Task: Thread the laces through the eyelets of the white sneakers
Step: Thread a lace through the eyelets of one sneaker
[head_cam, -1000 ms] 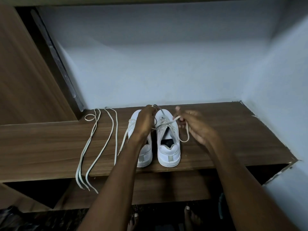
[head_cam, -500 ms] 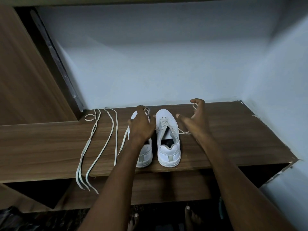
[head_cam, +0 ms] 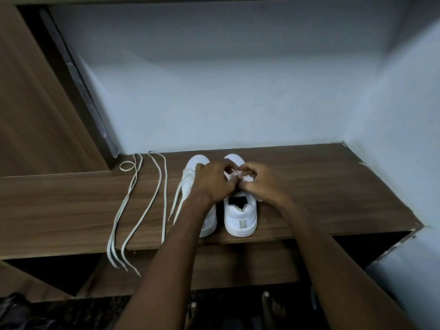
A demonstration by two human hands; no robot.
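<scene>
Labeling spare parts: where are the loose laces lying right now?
In the head view, the loose laces lie on the wooden shelf, left of the left sneaker, running from the back wall to hang over the shelf's front edge.

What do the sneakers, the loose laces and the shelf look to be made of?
Sneakers: smooth white leather or a synthetic lookalike, matte, with stitched panels. Loose laces: flat woven fabric, off-white, lying limp with stiffer tips. Shelf: brown wood-grain board, probably laminate; its front corner looks chipped.

Left hand (head_cam: 213, 183) and right hand (head_cam: 260, 184) side by side, fingers curled, fingertips pinching together
</scene>
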